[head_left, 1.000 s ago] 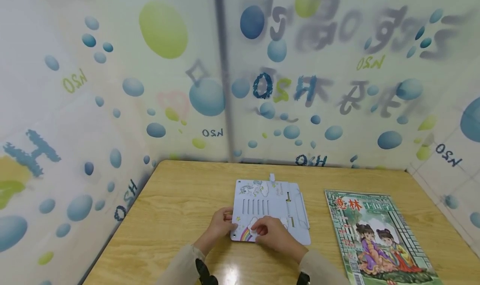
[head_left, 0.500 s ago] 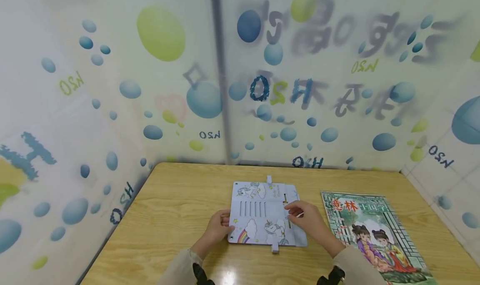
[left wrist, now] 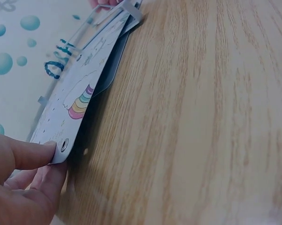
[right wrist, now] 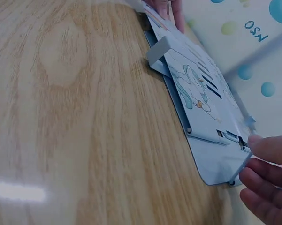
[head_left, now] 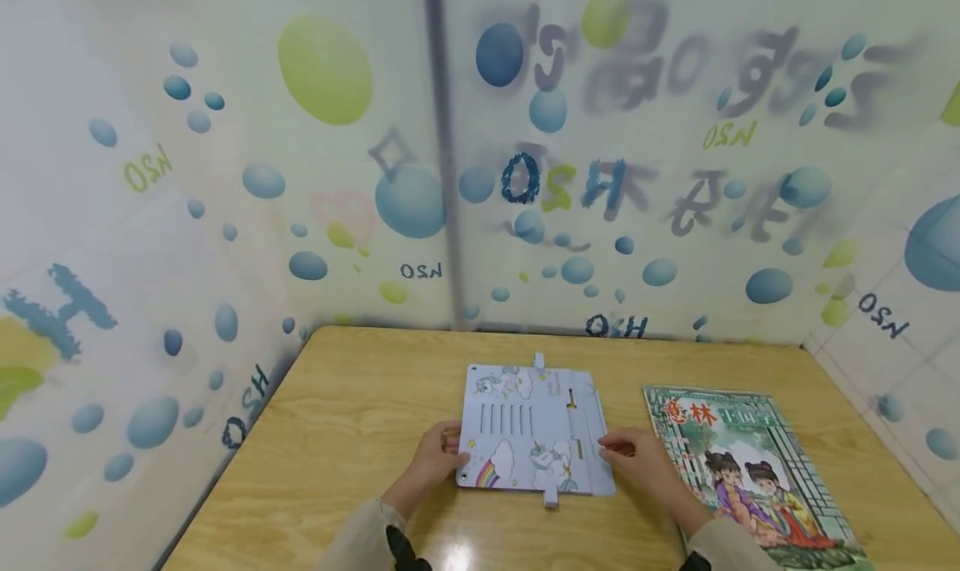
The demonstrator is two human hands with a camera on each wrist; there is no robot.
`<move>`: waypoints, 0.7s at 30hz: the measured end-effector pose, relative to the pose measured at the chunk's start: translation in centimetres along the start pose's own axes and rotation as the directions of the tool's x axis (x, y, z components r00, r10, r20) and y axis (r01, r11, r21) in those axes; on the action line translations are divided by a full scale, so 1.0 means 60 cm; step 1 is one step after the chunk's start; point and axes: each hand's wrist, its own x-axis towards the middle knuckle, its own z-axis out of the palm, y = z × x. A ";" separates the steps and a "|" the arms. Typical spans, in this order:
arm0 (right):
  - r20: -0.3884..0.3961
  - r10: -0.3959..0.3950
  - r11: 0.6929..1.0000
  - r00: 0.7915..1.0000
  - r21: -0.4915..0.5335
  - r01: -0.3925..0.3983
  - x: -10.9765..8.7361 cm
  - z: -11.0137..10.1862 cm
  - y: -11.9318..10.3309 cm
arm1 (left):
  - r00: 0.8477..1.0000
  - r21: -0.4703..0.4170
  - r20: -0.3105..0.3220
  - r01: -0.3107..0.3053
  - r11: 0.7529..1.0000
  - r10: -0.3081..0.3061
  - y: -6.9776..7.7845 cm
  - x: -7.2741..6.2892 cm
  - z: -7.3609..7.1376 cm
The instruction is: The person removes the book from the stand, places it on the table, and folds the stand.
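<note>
A white book stand [head_left: 551, 421] with unicorn and rainbow prints lies on the wooden table [head_left: 360, 388]. Page clips [head_left: 551, 498] stick out from its near and far edges. My left hand [head_left: 433, 454] pinches the near left corner, thumb on top and fingers underneath, as the left wrist view shows. At the right edge, my right hand [head_left: 637, 463] holds a thin bar [right wrist: 241, 168] between thumb and forefinger; its other fingers curl loosely. In the right wrist view the stand's back plate [right wrist: 216, 161] reaches out past the printed panel.
To the right lies a magazine [head_left: 750, 471] with two drawn figures on its cover, partly under my right forearm. A curtain [head_left: 337, 179] printed with bubbles and letters hangs behind and beside the table.
My right hand has moved from the near side of the stand, over its slotted right part, to the right edge. The near clip now shows. My left hand keeps its grip on the corner.
</note>
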 end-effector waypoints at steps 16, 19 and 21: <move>-0.122 0.098 0.993 0.988 0.078 -0.089 0.001 0.027 0.020 | 1.000 -0.009 -0.012 0.020 1.000 -0.021 -0.003 -0.003 0.002; -0.138 0.111 0.991 0.984 0.091 -0.099 0.000 0.027 0.019 | 1.000 -0.006 -0.017 0.008 1.000 -0.008 -0.003 -0.002 0.003; -0.141 0.109 0.991 0.984 0.093 -0.097 0.001 0.027 0.019 | 1.000 -0.003 -0.023 0.013 1.000 -0.013 -0.002 -0.002 0.004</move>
